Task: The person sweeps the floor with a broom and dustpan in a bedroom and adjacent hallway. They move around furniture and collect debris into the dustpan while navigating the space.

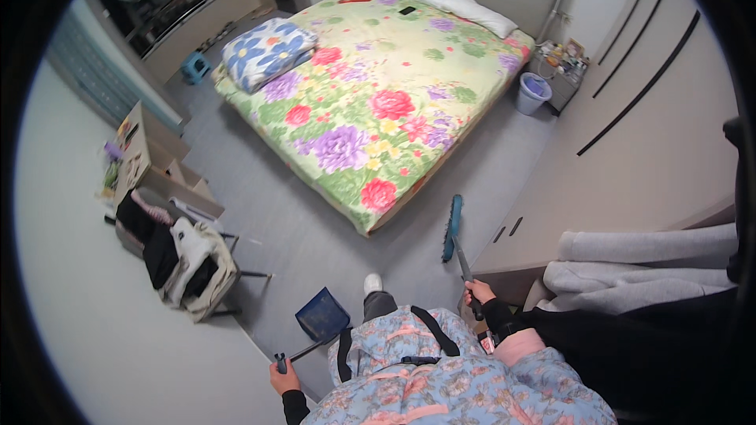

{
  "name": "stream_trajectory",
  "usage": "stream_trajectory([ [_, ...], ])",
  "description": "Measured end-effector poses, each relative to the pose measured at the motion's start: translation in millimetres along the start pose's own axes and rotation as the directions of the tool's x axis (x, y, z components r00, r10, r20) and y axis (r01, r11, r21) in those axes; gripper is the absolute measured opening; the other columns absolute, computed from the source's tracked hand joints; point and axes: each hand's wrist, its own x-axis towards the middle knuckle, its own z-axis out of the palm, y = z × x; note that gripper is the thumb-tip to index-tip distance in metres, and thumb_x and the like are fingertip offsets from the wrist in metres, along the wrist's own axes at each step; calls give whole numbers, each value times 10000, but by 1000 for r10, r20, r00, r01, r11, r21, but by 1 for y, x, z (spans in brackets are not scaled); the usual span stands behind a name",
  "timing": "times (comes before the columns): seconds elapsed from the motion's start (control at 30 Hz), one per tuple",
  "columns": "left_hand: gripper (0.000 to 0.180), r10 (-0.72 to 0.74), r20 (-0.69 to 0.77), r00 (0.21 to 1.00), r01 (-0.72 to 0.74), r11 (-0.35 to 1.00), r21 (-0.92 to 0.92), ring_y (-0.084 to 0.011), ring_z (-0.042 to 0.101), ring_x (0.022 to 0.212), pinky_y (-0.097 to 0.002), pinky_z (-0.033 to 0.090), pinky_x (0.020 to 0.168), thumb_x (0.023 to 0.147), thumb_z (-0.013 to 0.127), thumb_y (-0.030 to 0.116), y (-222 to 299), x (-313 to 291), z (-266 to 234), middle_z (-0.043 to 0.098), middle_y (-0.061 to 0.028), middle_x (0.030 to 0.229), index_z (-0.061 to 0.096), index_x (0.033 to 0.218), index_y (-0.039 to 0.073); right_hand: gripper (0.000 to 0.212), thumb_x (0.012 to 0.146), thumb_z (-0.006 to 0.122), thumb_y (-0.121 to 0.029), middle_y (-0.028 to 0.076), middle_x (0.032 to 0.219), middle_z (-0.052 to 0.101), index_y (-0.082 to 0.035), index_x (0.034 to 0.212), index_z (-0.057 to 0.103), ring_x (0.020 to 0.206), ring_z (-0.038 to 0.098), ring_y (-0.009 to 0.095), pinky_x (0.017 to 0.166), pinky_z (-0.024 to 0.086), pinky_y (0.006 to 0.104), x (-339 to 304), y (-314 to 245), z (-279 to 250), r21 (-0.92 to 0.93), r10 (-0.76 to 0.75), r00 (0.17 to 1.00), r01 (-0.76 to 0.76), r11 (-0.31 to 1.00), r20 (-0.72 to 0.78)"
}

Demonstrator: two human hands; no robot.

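Observation:
My right hand (478, 296) grips the dark handle of a broom whose teal head (453, 226) rests on the grey floor by the foot corner of the bed. My left hand (283, 378) holds the long handle of a dark blue dustpan (323, 315), which hangs just above the floor to my left. One foot in a white shoe (372, 282) shows between the dustpan and the broom. My flowered blue jacket fills the lower middle.
A bed with a floral cover (370, 102), a folded blue-flower quilt (268, 51) and white pillows fills the middle. A wardrobe (646, 149) runs along the right, with folded grey cloth (630, 267). A chair piled with clothes (185, 264) and a desk stand left. A lilac bin (534, 93) sits by the nightstand.

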Motion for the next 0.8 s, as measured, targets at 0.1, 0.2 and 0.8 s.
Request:
stream_trajectory([
  [0.1,282,91,18,996,-91,996,-10,-322,552,650,-374,432,608,687,660,218,42,41,20,568,-172,703,529,792,-9,139,843,463,-151,48,595,393,-126,869,329,425,361,115,360,338,243,16,-38,14,67,6,1000,-4,998,-30],
  [0.2,261,101,15,995,-102,994,29,-265,537,628,-349,422,602,696,658,207,67,76,64,557,-150,685,519,761,-5,132,847,455,-164,52,603,394,-130,871,330,425,361,118,362,338,245,44,-71,19,163,2,999,6,987,-51],
  [0.8,379,38,216,976,-83,976,203,-300,538,659,-375,419,598,703,642,336,237,219,285,549,-167,723,514,808,-6,177,835,439,-146,58,520,390,-91,992,376,370,391,155,320,350,298,130,-292,9,-91,-225,856,207,974,-465],
])
